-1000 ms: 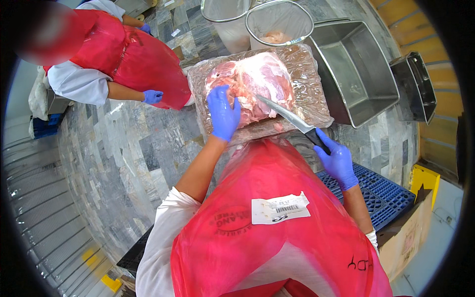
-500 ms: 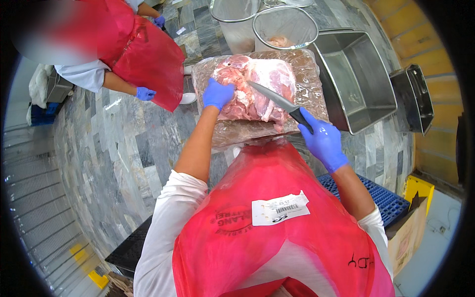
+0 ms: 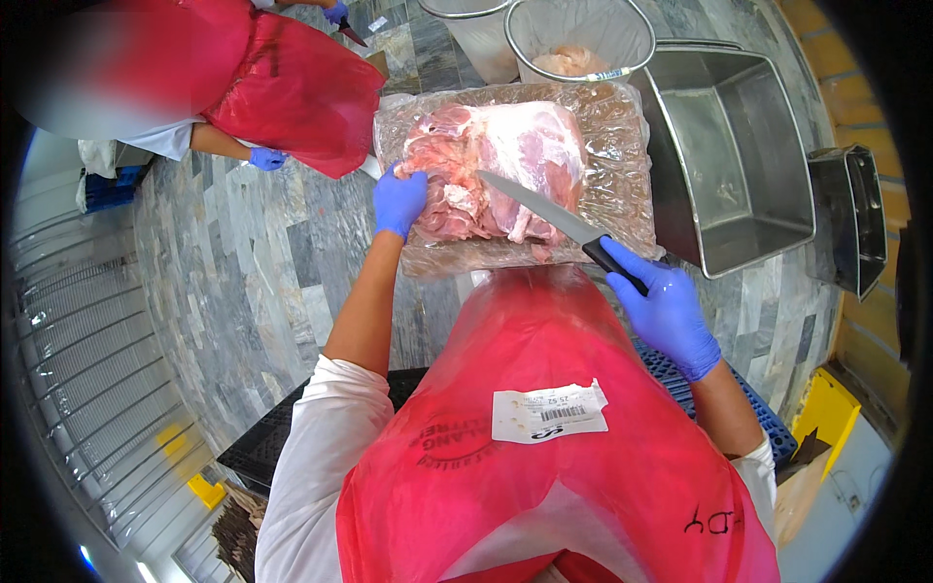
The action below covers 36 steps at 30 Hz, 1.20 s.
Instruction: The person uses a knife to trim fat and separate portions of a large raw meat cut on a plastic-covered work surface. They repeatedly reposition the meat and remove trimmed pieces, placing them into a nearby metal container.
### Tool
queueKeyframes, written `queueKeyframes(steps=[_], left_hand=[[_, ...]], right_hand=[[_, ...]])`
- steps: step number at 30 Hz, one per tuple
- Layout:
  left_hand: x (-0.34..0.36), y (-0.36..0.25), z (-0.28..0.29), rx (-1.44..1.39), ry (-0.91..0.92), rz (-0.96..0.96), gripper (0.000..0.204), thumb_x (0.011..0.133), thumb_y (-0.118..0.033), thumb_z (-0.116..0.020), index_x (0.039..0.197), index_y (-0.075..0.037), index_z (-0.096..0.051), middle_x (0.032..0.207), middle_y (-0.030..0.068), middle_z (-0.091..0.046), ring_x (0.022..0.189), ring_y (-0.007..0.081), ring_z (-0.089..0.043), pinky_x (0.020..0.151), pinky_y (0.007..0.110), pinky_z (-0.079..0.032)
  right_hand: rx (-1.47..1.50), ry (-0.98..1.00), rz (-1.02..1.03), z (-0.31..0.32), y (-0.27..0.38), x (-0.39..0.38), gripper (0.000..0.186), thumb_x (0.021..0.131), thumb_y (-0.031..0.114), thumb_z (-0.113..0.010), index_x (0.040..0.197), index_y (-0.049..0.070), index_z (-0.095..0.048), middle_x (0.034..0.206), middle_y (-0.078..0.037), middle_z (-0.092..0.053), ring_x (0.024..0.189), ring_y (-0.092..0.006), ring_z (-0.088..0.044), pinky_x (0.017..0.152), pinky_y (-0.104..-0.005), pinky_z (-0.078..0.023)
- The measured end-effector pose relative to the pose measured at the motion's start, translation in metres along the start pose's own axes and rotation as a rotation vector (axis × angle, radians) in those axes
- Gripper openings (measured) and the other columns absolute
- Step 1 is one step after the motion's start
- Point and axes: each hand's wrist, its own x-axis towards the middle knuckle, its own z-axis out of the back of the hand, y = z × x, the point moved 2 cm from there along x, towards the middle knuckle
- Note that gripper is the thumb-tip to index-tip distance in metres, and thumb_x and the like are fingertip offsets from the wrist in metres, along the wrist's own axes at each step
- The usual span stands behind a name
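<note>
A large slab of raw meat (image 3: 530,146), pink with a white fat layer, lies on a plastic-wrapped block (image 3: 617,146) in front of me. My left hand (image 3: 399,201), in a blue glove, is closed on the meat's left edge. In my blue-gloved right hand (image 3: 666,306) is a knife (image 3: 544,206) with a black handle and a long steel blade. The blade slants up and left across the meat, its tip near the seam between the red flesh and the fatter piece. Whether the tip is in the flesh cannot be made out.
A deep steel tub (image 3: 729,165) stands right of the block, with a smaller steel container (image 3: 855,219) beyond. Behind are bag-lined round bins (image 3: 583,39), one holding pale meat. A co-worker in a red apron (image 3: 292,97) stands at the far left, a knife (image 3: 352,35) in one gloved hand.
My left hand has moved left and down to the meat's edge, opening the left part away from the fatter piece. The knife tip has shifted slightly left and lower.
</note>
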Motion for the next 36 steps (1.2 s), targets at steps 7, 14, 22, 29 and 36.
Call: queueKeyframes(steps=[7,14,22,29,36], left_hand=[[-0.021,-0.010,-0.003,-0.013,-0.085,-0.050,0.046,0.084,-0.028,-0.064,0.121,-0.001,-0.070,0.105,0.0311,-0.072,0.102,0.0475,-0.070,0.090,0.050,-0.056],[-0.039,-0.014,-0.012,-0.140,-0.144,0.024,0.051,0.083,-0.027,-0.066,0.128,-0.002,-0.068,0.103,0.0303,-0.073,0.099,0.0468,-0.071,0.088,0.049,-0.056],[-0.043,0.001,-0.023,-0.250,-0.115,0.058,0.051,0.084,-0.028,-0.068,0.128,-0.002,-0.068,0.102,0.0295,-0.073,0.099,0.0451,-0.072,0.089,0.049,-0.057],[-0.043,-0.008,-0.013,-0.382,-0.114,0.080,0.036,0.086,-0.024,-0.066,0.114,-0.002,-0.072,0.099,0.0256,-0.075,0.094,0.0422,-0.073,0.083,0.047,-0.056],[-0.050,-0.012,-0.011,-0.274,-0.163,0.112,0.026,0.087,-0.021,-0.063,0.101,-0.001,-0.072,0.095,0.0246,-0.074,0.087,0.0427,-0.072,0.078,0.048,-0.055]], right_hand=[[-0.472,0.083,0.205,0.034,0.054,0.047,0.035,0.097,0.025,-0.064,0.130,0.016,-0.068,0.074,-0.014,-0.068,0.067,-0.0339,-0.069,0.061,-0.0468,-0.054],[-0.740,0.208,0.448,0.055,0.110,0.115,0.022,0.095,0.025,-0.064,0.115,0.015,-0.069,0.072,-0.012,-0.068,0.067,-0.0325,-0.069,0.059,-0.0461,-0.054],[-0.661,0.419,0.199,0.044,0.099,0.146,0.036,0.097,0.030,-0.065,0.133,0.025,-0.066,0.073,-0.018,-0.068,0.066,-0.0380,-0.069,0.059,-0.0500,-0.055],[-0.457,0.199,0.094,-0.005,0.006,0.072,0.050,0.099,0.033,-0.068,0.147,0.034,-0.058,0.070,-0.019,-0.067,0.061,-0.0383,-0.068,0.057,-0.0496,-0.054],[-0.225,0.004,0.015,-0.077,-0.041,0.029,0.052,0.098,0.034,-0.069,0.149,0.032,-0.057,0.076,-0.021,-0.069,0.064,-0.0380,-0.069,0.061,-0.0508,-0.055]])
